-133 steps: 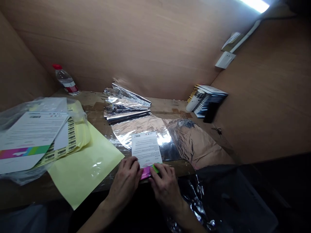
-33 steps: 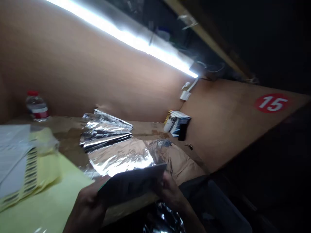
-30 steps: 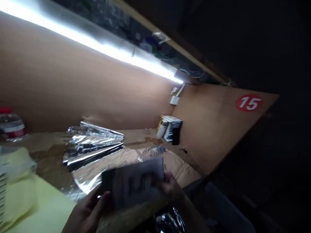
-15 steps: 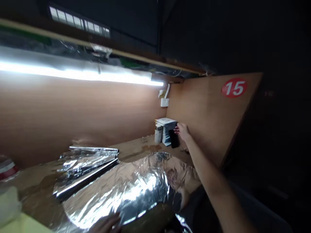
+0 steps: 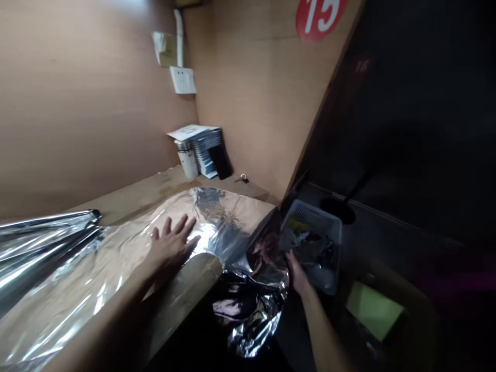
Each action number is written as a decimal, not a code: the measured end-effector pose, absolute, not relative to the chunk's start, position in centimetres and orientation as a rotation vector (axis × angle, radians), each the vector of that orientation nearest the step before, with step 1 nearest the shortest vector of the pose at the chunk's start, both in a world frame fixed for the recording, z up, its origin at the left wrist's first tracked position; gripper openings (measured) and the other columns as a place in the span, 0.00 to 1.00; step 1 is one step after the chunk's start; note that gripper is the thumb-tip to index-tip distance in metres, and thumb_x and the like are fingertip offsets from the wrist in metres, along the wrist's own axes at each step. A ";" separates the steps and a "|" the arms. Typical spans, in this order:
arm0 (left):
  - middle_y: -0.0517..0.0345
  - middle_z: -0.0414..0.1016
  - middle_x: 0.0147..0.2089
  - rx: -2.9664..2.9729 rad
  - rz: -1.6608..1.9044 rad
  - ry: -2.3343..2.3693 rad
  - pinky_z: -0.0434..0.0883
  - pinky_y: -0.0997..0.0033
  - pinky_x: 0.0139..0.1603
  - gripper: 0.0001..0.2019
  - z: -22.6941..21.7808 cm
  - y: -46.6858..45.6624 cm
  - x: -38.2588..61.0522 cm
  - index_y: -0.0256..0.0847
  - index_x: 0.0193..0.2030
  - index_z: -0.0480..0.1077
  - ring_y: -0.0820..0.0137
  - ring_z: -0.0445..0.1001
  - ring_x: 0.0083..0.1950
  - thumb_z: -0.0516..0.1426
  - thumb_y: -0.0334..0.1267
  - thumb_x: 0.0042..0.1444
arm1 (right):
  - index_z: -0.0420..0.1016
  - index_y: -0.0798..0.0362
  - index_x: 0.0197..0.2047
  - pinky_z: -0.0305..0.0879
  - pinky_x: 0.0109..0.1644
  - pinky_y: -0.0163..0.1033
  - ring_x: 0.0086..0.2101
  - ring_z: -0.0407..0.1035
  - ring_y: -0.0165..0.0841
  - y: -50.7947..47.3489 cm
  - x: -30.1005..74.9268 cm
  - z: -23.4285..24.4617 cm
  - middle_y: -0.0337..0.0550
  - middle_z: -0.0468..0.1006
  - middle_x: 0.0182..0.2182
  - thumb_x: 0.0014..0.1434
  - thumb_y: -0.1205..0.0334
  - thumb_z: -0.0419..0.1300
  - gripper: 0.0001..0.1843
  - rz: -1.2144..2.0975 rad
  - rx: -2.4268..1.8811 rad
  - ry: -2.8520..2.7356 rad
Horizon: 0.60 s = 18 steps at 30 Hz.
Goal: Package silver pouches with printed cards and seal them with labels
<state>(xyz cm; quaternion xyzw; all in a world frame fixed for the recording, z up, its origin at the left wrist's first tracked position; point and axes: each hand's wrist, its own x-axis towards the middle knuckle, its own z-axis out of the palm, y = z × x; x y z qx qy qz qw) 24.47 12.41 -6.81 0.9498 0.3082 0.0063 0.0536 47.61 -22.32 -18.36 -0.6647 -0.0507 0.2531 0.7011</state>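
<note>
Brown partition (image 5: 256, 103), cropped foil (image 5: 120, 248), hands (image 5: 172, 245) at it, right hand's (image 5: 297, 274) grip unclear

A workshop is suggested, divided into numbered work booths. One booth is enclosed by a plain brown back panel (image 5: 96, 113) and a right-hand side panel (image 5: 256, 93), to which a red sign (image 5: 320, 16) reading 15 is fixed; farther right, in the dark, a dimmer sign (image 5: 362, 65) apparently reading 16 can be made out. A wall socket (image 5: 183, 80) is mounted near the far corner, below a white conduit (image 5: 179, 39). The worktop (image 5: 155, 187) is largely covered by silvery foil (image 5: 236, 206), and a plastic basket (image 5: 338, 232) is placed low down at its right.
</note>
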 end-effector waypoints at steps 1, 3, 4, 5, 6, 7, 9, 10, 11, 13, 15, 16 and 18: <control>0.56 0.41 0.82 2.884 0.013 0.977 0.40 0.20 0.69 0.36 -6.9 13.4 24.2 0.53 0.79 0.48 0.32 0.35 0.79 0.41 0.63 0.69 | 0.76 0.49 0.30 0.69 0.32 0.44 0.28 0.74 0.42 -23.1 46.0 -19.1 0.44 0.76 0.23 0.49 0.24 0.63 0.33 0.647 -1.452 -0.132; 0.54 0.40 0.82 2.873 0.000 1.045 0.40 0.21 0.69 0.36 -6.7 15.0 23.8 0.52 0.79 0.48 0.32 0.35 0.79 0.40 0.63 0.69 | 0.78 0.49 0.33 0.71 0.36 0.46 0.31 0.75 0.42 -24.3 43.5 -19.7 0.45 0.78 0.26 0.46 0.28 0.68 0.31 0.768 -1.395 -0.192; 0.53 0.39 0.82 2.866 -0.009 1.067 0.40 0.21 0.69 0.36 -6.6 15.7 23.7 0.52 0.79 0.48 0.33 0.35 0.79 0.39 0.62 0.69 | 0.79 0.50 0.35 0.71 0.39 0.46 0.32 0.75 0.42 -24.8 42.7 -19.5 0.45 0.80 0.29 0.45 0.32 0.72 0.29 0.804 -1.377 -0.225; 0.53 0.39 0.82 2.855 -0.026 1.085 0.40 0.22 0.69 0.36 -6.5 16.3 23.6 0.51 0.79 0.47 0.33 0.34 0.79 0.40 0.62 0.69 | 0.80 0.51 0.36 0.71 0.40 0.45 0.33 0.75 0.41 -25.1 42.3 -19.1 0.45 0.80 0.30 0.44 0.38 0.75 0.27 0.829 -1.366 -0.256; 0.52 0.38 0.82 2.838 -0.042 1.100 0.40 0.23 0.70 0.36 -6.3 16.8 23.7 0.51 0.79 0.47 0.34 0.33 0.79 0.40 0.62 0.69 | 0.80 0.52 0.36 0.70 0.40 0.44 0.33 0.75 0.40 -25.3 42.3 -18.3 0.45 0.81 0.31 0.45 0.42 0.76 0.25 0.846 -1.357 -0.285; 0.53 0.37 0.82 2.819 -0.057 1.114 0.39 0.23 0.70 0.36 -6.2 17.3 23.7 0.51 0.79 0.46 0.34 0.33 0.79 0.40 0.62 0.69 | 0.80 0.54 0.36 0.69 0.38 0.42 0.31 0.74 0.39 -25.3 42.8 -17.4 0.45 0.80 0.30 0.47 0.45 0.76 0.23 0.849 -1.351 -0.307; 0.54 0.35 0.82 2.782 -0.068 1.150 0.37 0.24 0.71 0.36 -5.9 18.0 23.8 0.52 0.79 0.45 0.35 0.32 0.79 0.39 0.62 0.69 | 0.80 0.55 0.37 0.67 0.36 0.39 0.31 0.72 0.36 -24.9 44.7 -15.0 0.44 0.80 0.30 0.52 0.47 0.74 0.20 0.816 -1.335 -0.348; 0.54 0.35 0.83 2.768 -0.065 1.172 0.37 0.24 0.71 0.36 -5.7 18.2 23.8 0.52 0.79 0.45 0.35 0.31 0.79 0.39 0.62 0.69 | 0.80 0.55 0.39 0.67 0.36 0.37 0.32 0.72 0.35 -24.4 45.9 -13.7 0.44 0.80 0.32 0.55 0.47 0.73 0.20 0.791 -1.321 -0.375; 0.54 0.35 0.83 2.756 -0.058 1.202 0.37 0.24 0.71 0.36 -5.6 18.4 23.8 0.52 0.79 0.45 0.35 0.31 0.79 0.38 0.62 0.69 | 0.80 0.54 0.41 0.67 0.38 0.36 0.34 0.72 0.35 -23.8 47.2 -12.5 0.44 0.81 0.35 0.56 0.47 0.72 0.19 0.777 -1.306 -0.410; 0.52 0.37 0.82 2.727 -0.036 1.305 0.38 0.21 0.70 0.37 -5.3 18.6 23.4 0.50 0.79 0.45 0.32 0.33 0.79 0.38 0.63 0.69 | 0.79 0.53 0.45 0.69 0.41 0.36 0.37 0.73 0.35 -22.5 49.4 -10.7 0.42 0.81 0.38 0.54 0.49 0.74 0.22 0.799 -1.275 -0.492; 0.48 0.40 0.82 2.681 0.007 1.454 0.40 0.17 0.68 0.39 -5.0 18.6 22.8 0.47 0.79 0.46 0.28 0.35 0.78 0.36 0.63 0.68 | 0.79 0.53 0.46 0.70 0.40 0.36 0.35 0.74 0.34 -21.4 50.5 -10.1 0.41 0.81 0.36 0.47 0.50 0.78 0.27 0.879 -1.254 -0.558; 0.47 0.40 0.82 2.660 0.034 1.525 0.42 0.16 0.67 0.39 -4.9 18.6 22.4 0.45 0.79 0.47 0.26 0.37 0.77 0.35 0.63 0.68 | 0.79 0.54 0.45 0.70 0.37 0.36 0.33 0.73 0.34 -21.1 50.6 -10.3 0.40 0.81 0.34 0.42 0.52 0.80 0.29 0.925 -1.250 -0.577; 0.44 0.43 0.81 2.640 0.084 1.621 0.47 0.16 0.65 0.39 -4.4 18.9 21.7 0.43 0.79 0.50 0.24 0.41 0.76 0.34 0.62 0.68 | 0.78 0.55 0.42 0.67 0.30 0.34 0.26 0.70 0.31 -20.9 49.6 -11.5 0.38 0.79 0.28 0.37 0.52 0.82 0.31 1.001 -1.251 -0.587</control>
